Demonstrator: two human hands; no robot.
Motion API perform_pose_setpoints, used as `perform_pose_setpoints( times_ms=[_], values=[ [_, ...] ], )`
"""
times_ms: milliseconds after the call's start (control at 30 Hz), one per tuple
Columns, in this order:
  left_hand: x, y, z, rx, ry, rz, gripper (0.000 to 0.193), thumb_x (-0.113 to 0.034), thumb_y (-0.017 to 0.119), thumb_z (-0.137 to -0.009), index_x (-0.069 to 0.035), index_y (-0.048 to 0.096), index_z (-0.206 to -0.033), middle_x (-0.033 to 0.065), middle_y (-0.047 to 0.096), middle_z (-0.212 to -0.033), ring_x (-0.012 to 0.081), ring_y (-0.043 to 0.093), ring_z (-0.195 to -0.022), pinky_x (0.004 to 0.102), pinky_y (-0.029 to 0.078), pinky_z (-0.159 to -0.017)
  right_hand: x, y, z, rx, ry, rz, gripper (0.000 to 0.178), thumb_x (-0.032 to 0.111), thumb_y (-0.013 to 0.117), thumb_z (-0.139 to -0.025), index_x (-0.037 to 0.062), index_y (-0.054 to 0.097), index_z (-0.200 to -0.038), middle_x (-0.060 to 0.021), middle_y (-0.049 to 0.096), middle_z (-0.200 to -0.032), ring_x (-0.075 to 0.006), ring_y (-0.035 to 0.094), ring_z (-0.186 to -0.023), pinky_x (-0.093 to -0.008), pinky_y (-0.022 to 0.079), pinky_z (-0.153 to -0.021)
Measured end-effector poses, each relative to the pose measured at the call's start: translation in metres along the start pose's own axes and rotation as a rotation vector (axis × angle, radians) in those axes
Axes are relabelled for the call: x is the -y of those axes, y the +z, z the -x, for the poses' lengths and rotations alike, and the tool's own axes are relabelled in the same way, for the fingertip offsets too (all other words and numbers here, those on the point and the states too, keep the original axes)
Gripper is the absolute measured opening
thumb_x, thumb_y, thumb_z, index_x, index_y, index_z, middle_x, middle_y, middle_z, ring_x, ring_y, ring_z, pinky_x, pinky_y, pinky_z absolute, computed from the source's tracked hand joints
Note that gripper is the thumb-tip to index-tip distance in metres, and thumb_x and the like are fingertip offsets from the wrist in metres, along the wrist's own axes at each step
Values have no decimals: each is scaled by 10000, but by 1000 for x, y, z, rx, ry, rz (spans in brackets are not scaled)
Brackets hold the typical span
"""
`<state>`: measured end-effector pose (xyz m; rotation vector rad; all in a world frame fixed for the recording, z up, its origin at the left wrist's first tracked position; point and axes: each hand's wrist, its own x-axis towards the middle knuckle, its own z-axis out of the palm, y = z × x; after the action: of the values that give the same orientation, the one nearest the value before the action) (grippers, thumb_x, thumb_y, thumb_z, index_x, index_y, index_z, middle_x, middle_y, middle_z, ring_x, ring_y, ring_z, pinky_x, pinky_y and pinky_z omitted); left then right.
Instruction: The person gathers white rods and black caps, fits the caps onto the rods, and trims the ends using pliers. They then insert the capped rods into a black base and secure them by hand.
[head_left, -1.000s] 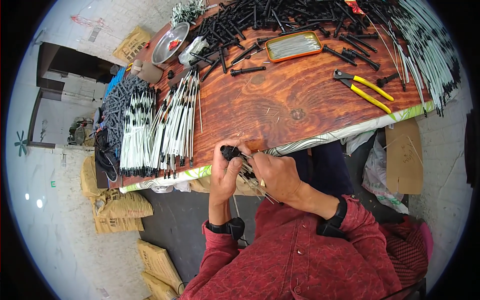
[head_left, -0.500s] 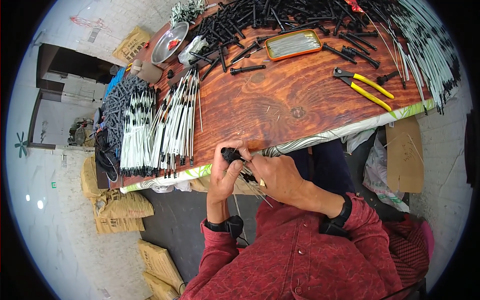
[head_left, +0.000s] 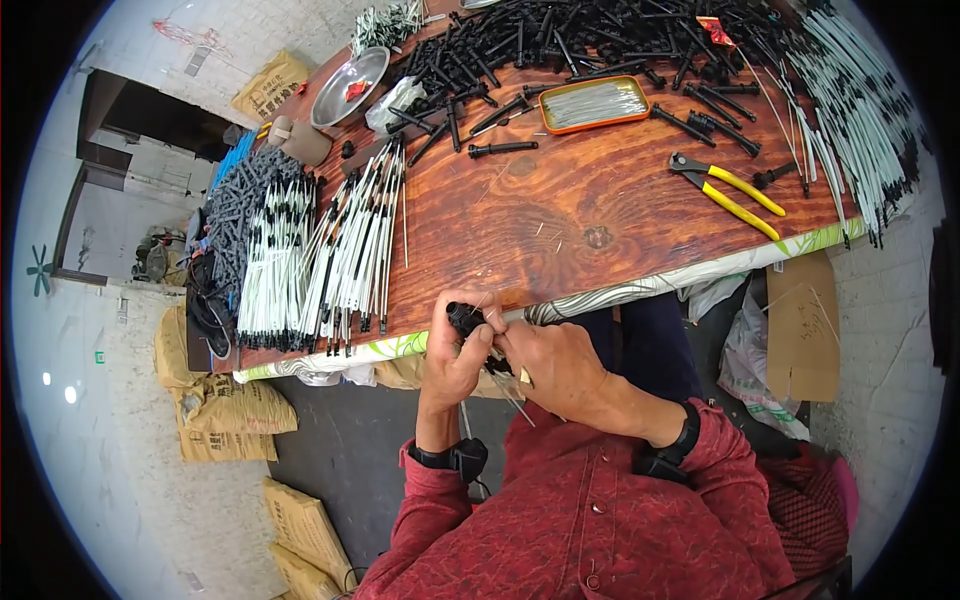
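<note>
At the near edge of a wood-grained table [head_left: 480, 220], in the head view, a worker's two bare hands meet over a black part [head_left: 463, 319], held in the air just beyond the red shirt [head_left: 590, 490]. The left hand [head_left: 455, 350] is wrapped around it, thumb on the near side and fingers curled over the far side, its round end showing at the left. The right hand [head_left: 553, 362] is curled against it from the right, fingers drawn together; their tips are hidden, so whether they are clamped on anything cannot be told. Thin pale strands [head_left: 522, 411] hang below the hands on the near side.

By its look, the part is probably light, stiff and hard, perhaps a little slick where smooth; the strands seem slender enough to bend or snag. The surest hold would likely be around the body just behind the round end, leaving that end free.

Farther off, black pieces [head_left: 560, 40] lie heaped along the far side, with an orange-rimmed tin [head_left: 600, 127] of fine pale pins just nearer. Yellow-handled pliers [head_left: 725, 195] rest open to the right; white rods [head_left: 272, 270] with dark ends lie bundled at left.
</note>
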<state>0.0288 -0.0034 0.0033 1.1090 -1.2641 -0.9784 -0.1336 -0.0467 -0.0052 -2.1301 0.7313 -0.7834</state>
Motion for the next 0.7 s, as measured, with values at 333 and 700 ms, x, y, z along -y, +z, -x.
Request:
perform_pose_setpoints(
  times_ms=[333, 700],
  values=[
    [9, -3, -14, 94, 61, 117, 223, -42, 588, -921, -19, 491, -1120, 80, 549, -945, 165, 539, -893, 354, 456, -888, -4, -13, -2, -28, 0, -16, 153, 153, 593, -952, 10, 598, -898, -195, 634, -685, -384, 637, -604, -462, 479, -518],
    [16, -7, -22, 132, 104, 156, 196, -68, 606, -928, -44, 500, -1091, 71, 542, -932, 170, 536, -893, 370, 438, -904, -4, -38, 15, -22, 38, -119, 146, 102, 625, -928, 12, 662, -1036, -190, 671, -828, -375, 664, -716, -432, 509, -602]
  ],
)
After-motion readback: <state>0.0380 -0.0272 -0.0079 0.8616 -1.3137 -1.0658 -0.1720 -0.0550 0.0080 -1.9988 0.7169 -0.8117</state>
